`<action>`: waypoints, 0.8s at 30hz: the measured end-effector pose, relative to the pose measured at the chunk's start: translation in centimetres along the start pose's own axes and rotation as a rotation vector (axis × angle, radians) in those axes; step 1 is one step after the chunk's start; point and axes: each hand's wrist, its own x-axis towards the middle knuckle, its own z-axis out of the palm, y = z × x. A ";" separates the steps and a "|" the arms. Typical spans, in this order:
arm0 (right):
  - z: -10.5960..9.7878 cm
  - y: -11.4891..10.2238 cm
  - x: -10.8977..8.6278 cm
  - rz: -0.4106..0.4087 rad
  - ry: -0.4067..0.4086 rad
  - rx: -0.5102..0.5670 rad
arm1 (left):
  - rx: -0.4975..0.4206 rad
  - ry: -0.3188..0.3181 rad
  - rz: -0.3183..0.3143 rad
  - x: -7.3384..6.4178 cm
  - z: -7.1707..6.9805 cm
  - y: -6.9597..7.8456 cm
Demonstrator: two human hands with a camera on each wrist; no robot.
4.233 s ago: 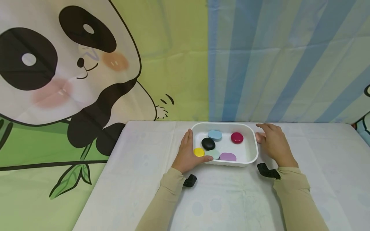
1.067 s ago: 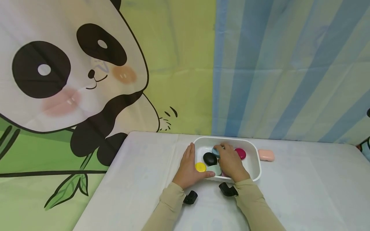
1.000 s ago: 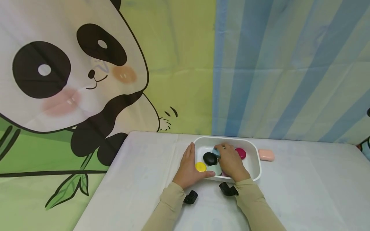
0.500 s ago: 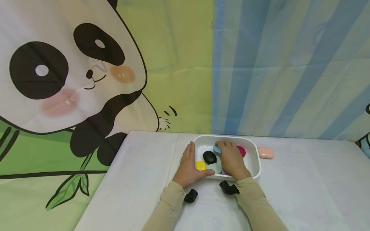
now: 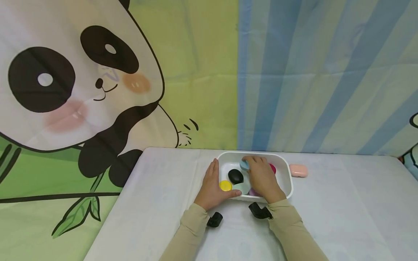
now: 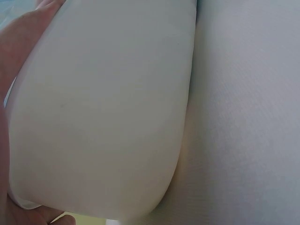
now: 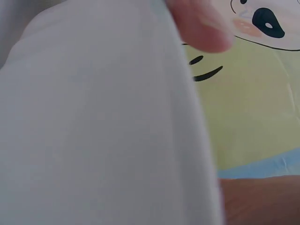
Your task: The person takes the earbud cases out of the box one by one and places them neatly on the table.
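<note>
Tray (image 5: 283, 178) on counter (image 5: 343, 206), near its far edge. Left hand (image 5: 213, 186) spread wide: straight fingers along tray's left wall, thumb over near rim. Right hand (image 5: 262, 178) reaches inside, curled fingers holding light blue piece (image 5: 244, 165), thumb hidden. Black (image 5: 235, 176), yellow (image 5: 225, 185), pale green (image 5: 242, 188), purple (image 5: 253, 192) and red (image 5: 273, 168) pieces also in tray. Pink piece (image 5: 298, 170) outside, just right of it.

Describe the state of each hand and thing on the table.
White tray, upright
Left hand, straight fingers against tray
Right hand, gripping light blue piece
Light blue piece, gripped, partly hidden
Black piece, in tray
Yellow piece, in tray
Pale green piece, in tray, partly hidden
Purple piece, in tray, partly hidden
Red piece, in tray, partly hidden
Pink piece, outside tray
</note>
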 end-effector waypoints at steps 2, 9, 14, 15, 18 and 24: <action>-0.4 -0.1 0.0 0.008 -0.001 0.013 | -0.004 0.001 -0.003 0.0 0.0 0.1; -1.4 0.0 -0.3 -0.004 0.009 0.007 | -0.009 0.001 -0.017 -0.1 0.0 0.0; -2.1 0.1 -0.6 -0.018 0.017 -0.009 | -0.004 0.000 -0.017 0.0 0.1 -0.2; -2.2 0.1 -0.6 -0.022 0.018 -0.012 | -0.004 0.000 -0.018 -0.1 0.1 -0.2; -2.6 0.3 -0.9 -0.039 0.026 -0.020 | -0.005 -0.001 -0.025 -0.2 0.0 -0.1; -3.5 0.9 -1.4 -0.075 0.061 -0.049 | -0.011 0.002 -0.029 -0.2 -0.1 0.1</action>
